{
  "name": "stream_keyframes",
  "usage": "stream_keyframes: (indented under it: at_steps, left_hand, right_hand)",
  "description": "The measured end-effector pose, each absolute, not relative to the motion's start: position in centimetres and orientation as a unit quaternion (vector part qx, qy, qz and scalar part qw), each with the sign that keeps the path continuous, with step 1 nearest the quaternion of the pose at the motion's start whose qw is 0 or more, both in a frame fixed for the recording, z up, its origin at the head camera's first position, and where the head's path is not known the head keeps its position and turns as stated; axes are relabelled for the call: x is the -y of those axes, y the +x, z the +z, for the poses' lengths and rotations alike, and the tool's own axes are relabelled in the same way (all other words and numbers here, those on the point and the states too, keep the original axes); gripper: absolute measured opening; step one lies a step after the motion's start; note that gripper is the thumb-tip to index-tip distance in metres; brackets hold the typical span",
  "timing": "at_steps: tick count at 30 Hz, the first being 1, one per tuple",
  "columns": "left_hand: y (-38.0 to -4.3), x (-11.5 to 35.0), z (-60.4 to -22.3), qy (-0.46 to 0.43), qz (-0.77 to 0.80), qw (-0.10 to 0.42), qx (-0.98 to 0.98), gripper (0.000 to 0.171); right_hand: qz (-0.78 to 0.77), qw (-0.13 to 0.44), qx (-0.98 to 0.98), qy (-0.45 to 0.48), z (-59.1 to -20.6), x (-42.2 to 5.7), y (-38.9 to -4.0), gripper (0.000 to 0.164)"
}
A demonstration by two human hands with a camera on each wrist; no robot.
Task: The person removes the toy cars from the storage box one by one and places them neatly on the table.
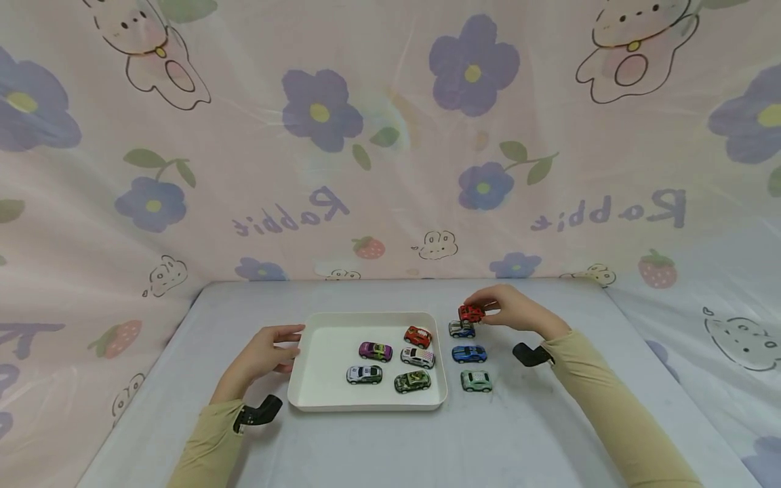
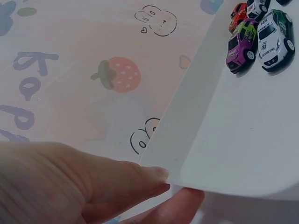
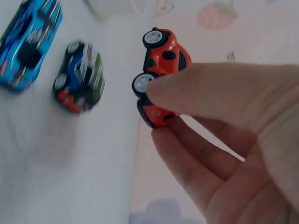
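Note:
My right hand (image 1: 511, 309) pinches a red toy car with black spots (image 3: 161, 77) between thumb and fingers, above the table. Just below it in the head view is a toy car with blue, white and green markings (image 3: 80, 77). At the left side of the white tray (image 1: 323, 400), my left hand (image 1: 264, 356) holds the rim, thumb on top and a finger beneath. In the tray are a purple toy car (image 1: 375, 350), a white-and-silver one (image 1: 364, 374), a red one (image 1: 417, 336), a white patterned one (image 1: 417, 357) and a green camouflage one (image 1: 412, 381).
Right of the tray, a blue toy car (image 1: 469, 354) and a pale green toy car (image 1: 476, 381) stand on the white table (image 1: 378, 447). A printed curtain (image 1: 390, 169) hangs behind the table's far edge.

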State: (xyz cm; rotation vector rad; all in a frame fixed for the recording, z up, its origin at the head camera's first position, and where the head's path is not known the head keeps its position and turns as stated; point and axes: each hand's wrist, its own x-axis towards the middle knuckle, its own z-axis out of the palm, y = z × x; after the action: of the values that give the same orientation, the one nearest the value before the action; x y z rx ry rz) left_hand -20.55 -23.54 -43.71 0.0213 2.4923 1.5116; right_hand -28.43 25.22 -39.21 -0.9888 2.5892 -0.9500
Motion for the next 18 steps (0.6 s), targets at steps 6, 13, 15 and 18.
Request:
stream_keyframes:
  at_steps: [6,13,15,18]
  left_hand:
    - [-20.5,23.6,-43.7,0.01,0.517,0.113,-0.848,0.052]
    - [-20.5,23.5,-43.6,0.002,0.516,0.116,-0.849,0.052]
    - [-20.5,23.5,-43.6,0.001,0.518,0.116,-0.848,0.052]
    - [-20.6,23.6,-43.7,0.002,0.519,0.116,-0.847,0.052]
  right_hand:
    - [-0.331,0.107,-0.883,-0.314,-39.9,-27.6,-28.4,0.04]
    - [-0.318,0.114,-0.893,-0.297,-40.9,-29.4,-28.3,0.038]
    - [-0.316,0.115,-0.894,-0.295,-41.4,-29.7,-28.4,0.038]
    - [-0.31,0.115,-0.897,-0.292,-42.2,-30.1,-28.5,0.038]
